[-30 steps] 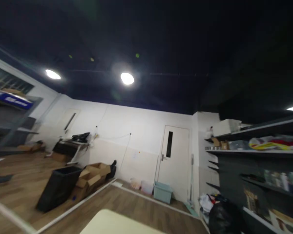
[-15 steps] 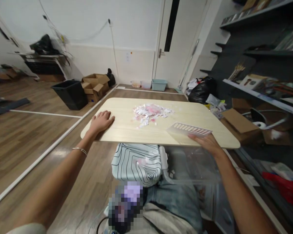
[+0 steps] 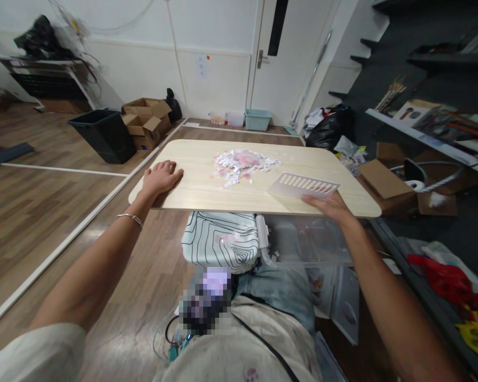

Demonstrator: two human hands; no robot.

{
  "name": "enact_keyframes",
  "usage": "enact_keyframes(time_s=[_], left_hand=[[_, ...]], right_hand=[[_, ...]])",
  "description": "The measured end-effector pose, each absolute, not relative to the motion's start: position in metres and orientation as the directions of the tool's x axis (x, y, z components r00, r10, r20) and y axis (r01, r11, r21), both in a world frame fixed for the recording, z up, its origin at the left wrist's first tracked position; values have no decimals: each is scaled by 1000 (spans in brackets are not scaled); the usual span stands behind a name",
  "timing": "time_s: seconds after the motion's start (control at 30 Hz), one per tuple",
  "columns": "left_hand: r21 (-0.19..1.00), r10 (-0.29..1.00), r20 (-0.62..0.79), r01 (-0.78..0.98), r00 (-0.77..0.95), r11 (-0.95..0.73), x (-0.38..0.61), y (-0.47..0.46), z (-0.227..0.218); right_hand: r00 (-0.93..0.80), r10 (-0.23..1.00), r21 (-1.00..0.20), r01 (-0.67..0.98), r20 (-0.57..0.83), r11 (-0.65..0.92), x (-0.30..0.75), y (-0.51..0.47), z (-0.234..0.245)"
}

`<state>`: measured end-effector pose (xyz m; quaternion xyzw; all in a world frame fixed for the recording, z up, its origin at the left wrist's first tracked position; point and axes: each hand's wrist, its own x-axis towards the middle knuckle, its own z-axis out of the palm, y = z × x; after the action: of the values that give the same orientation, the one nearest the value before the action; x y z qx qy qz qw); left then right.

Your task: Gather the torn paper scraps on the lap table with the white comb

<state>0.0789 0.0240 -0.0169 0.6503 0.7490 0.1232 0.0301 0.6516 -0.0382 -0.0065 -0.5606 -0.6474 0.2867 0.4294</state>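
Observation:
My left hand (image 3: 160,178) lies flat, fingers stretched out, on the near left corner of a pale wooden table (image 3: 199,192). My right hand (image 3: 327,206) rests at the table's near right edge, fingers spread, touching the front of a translucent slotted plastic tray (image 3: 302,185). A heap of small white and pink paper packets (image 3: 241,162) sits in the middle of the table, between both hands and farther away.
Under the table stand a striped cushion (image 3: 221,242) and a clear plastic bin (image 3: 314,249). A black bin (image 3: 102,135) and cardboard boxes (image 3: 145,121) are at the left on the wooden floor. Dark shelves (image 3: 430,127), boxes and a black bag (image 3: 329,130) crowd the right.
The view swung down from the ceiling and far wall to the table and my arms. Since half a second ago both hands stay put on the table; the view shifted slightly.

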Motion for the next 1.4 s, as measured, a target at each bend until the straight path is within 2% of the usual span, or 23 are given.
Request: enact_keyframes(time_s=[0.13, 0.3, 0.47, 0.63, 0.73, 0.97, 1.17, 1.4], left_hand=[[198, 986, 97, 974, -133, 112, 78, 29, -17], [209, 985, 98, 970, -144, 121, 78, 43, -18], [239, 981, 104, 962, -163, 134, 80, 47, -17], [248, 977, 120, 958, -178, 144, 81, 42, -16], [253, 975, 130, 957, -179, 142, 81, 42, -17], [247, 974, 159, 962, -163, 121, 82, 39, -19], [240, 974, 159, 964, -160, 119, 80, 39, -21], [256, 972, 157, 958, -173, 129, 79, 43, -23]], right_hand=[[33, 959, -887, 390, 282, 248, 649, -30, -8], [229, 934, -955, 185, 273, 233, 644, -13, -14], [295, 888, -920, 284, 352, 270, 651, 5, -19], [303, 853, -849, 460, 424, 259, 665, 6, -27], [218, 861, -768, 584, 460, 263, 669, 3, -27], [-249, 877, -421, 802, 411, 425, 662, 3, -17], [-459, 819, -171, 827, 343, 535, 644, 16, -22], [-560, 742, -42, 788, 368, 615, 642, 13, -24]])
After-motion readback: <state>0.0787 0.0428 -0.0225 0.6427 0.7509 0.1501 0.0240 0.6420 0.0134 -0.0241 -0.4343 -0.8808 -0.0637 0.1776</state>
